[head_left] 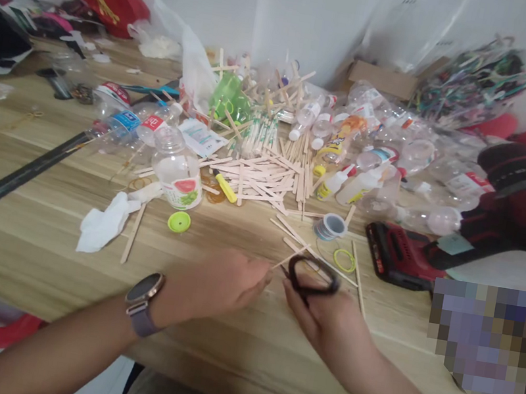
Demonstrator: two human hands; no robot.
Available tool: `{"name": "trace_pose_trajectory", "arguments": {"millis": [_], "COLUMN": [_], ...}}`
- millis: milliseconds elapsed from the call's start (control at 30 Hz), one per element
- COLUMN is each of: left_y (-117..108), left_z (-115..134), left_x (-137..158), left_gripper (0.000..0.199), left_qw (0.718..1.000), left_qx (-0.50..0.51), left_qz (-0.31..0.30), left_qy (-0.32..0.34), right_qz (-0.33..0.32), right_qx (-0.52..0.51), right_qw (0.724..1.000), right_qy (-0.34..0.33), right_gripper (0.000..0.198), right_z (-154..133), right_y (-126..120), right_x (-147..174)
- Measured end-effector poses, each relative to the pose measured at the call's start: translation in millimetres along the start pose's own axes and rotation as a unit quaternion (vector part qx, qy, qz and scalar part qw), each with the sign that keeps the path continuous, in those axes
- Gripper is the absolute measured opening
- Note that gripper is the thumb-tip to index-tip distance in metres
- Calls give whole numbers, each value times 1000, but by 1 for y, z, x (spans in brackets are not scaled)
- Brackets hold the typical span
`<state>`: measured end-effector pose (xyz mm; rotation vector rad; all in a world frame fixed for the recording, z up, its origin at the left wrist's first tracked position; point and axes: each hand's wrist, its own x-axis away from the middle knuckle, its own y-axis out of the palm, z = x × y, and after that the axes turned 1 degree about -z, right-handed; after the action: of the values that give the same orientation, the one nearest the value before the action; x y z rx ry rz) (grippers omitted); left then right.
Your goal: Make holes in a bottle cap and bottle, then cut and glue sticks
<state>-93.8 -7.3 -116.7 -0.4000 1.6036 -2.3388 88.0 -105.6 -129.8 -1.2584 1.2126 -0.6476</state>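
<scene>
Near the front edge of the wooden table (36,241), the left hand (224,284) pinches a thin wooden stick (289,256) between its fingertips. The right hand (324,316) grips black-handled scissors (313,277), fingers through the loops, right at the stick. Further back lies a heap of flat wooden sticks (261,173). Clear plastic bottles (399,158), seemingly empty, crowd the far right side; another bottle (177,173) stands beside a green cap (179,221).

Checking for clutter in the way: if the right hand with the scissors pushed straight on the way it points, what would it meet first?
Probably the loose wooden sticks just beyond the scissors in the right hand, then the wire spool; depth is uncertain.
</scene>
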Motion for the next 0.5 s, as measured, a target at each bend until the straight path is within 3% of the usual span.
{"name": "trace_pose_trajectory", "arguments": {"millis": [67, 267, 400, 500], "left_y": [-3, -3, -1, -2], "left_z": [0, -3, -7, -4], "left_x": [0, -1, -1, -3], "left_gripper": [29, 29, 28, 25], "left_qw": [998, 992, 989, 989], "left_qx": [67, 127, 144, 146], "left_qz": [2, -6, -15, -19], "left_qy": [3, -25, -17, -23], "right_qz": [39, 38, 29, 26], "right_qx": [66, 139, 141, 108], "right_qw": [995, 981, 980, 989], "right_qy": [-59, -127, -137, -102], "right_gripper": [39, 26, 27, 34], "right_z": [6, 16, 16, 15], "right_y": [-1, 0, 2, 3], "right_x": [4, 4, -1, -4]}}
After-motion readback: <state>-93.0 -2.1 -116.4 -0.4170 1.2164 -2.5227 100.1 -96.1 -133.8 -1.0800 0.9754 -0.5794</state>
